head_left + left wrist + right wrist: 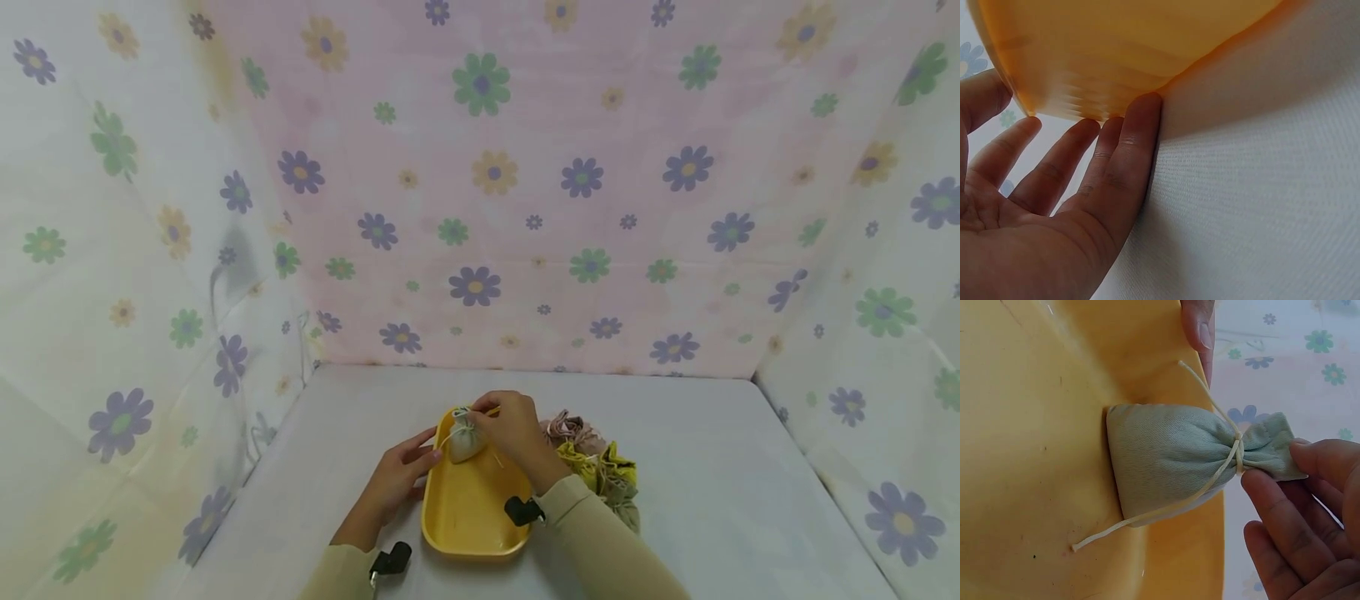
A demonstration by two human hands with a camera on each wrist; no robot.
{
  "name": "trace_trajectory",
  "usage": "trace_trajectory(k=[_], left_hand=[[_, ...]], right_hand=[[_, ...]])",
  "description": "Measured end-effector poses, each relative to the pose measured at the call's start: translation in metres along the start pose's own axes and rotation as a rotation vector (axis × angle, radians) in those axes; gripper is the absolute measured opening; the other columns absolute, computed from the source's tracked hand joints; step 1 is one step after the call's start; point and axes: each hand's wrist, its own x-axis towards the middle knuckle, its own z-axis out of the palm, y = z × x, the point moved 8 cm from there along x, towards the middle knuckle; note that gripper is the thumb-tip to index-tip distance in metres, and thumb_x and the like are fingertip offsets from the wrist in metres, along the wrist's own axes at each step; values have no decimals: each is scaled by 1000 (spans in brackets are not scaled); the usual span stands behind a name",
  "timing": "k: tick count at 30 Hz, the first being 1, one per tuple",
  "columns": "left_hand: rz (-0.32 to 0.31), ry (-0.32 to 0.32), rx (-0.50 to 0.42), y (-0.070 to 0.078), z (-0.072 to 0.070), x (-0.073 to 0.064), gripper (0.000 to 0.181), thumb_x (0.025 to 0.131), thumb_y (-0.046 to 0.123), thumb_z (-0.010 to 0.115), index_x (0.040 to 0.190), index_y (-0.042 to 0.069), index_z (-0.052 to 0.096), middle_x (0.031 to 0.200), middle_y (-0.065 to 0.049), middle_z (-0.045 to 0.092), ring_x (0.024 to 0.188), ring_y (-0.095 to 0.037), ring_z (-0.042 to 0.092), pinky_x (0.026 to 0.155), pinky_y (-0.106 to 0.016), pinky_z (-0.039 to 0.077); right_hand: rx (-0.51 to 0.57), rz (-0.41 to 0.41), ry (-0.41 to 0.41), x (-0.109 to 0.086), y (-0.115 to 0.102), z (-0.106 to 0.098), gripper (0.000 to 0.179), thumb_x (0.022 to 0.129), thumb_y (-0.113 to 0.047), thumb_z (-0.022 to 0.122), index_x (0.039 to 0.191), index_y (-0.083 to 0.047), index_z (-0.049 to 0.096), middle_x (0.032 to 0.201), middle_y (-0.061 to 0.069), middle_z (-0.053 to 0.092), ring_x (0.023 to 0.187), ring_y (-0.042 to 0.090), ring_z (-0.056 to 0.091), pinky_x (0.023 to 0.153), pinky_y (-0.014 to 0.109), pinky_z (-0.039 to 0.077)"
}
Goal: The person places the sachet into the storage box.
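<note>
A yellow tray (pixel 480 517) lies on the white table. My left hand (pixel 399 471) holds its left side: the thumb lies over the rim, and the other fingers (pixel 1132 144) touch the outer wall. A small pale green cloth drawstring pouch (pixel 1166 456) stands at the tray's far left end, its base on the tray. Its neck is tied with a cream cord (pixel 1160 515) whose ends hang loose. With thumb and fingers, my right hand (pixel 513 427) pinches the gathered top of the pouch.
To the right of the tray sits a cluster of pouches: a pinkish brown one (pixel 572 432), a yellow one (pixel 577 465) and an olive one (pixel 621 500). Flower-patterned cloth walls (pixel 480 225) enclose the table at the back and both sides.
</note>
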Motion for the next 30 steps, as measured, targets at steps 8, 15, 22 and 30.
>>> trace_trajectory(k=[8, 15, 22, 30], left_hand=[[0, -8, 6, 2, 0, -1, 60, 99, 38, 70, 155, 27, 50, 149, -19, 57, 127, -36, 64, 89, -47, 63], [1, -20, -4, 1, 1, 1, 63, 99, 40, 70, 156, 26, 48, 149, -19, 56, 130, -37, 62, 92, -48, 62], [-5, -14, 2, 1, 1, 0, 62, 99, 40, 70, 156, 27, 48, 150, -19, 56, 130, -37, 62, 91, -48, 62], [-8, -4, 13, 3, 2, -3, 63, 98, 41, 71, 155, 29, 49, 150, -17, 56, 129, -37, 63, 90, -48, 62]], right_hand=[[-9, 34, -18, -4, -5, -3, 10, 95, -27, 77, 102, -20, 79, 99, -6, 75, 87, 12, 71, 73, 28, 63], [-20, 38, 3, -8, -8, -10, 13, 94, -28, 78, 104, -19, 79, 98, -7, 74, 89, 13, 72, 76, 31, 63], [-37, -22, 32, -17, -15, -23, 17, 93, -27, 80, 105, -15, 78, 97, -7, 75, 90, 17, 73, 76, 31, 63], [-98, -93, 110, -35, -16, -45, 14, 90, -28, 82, 102, -22, 78, 98, -9, 75, 90, 13, 73, 74, 27, 62]])
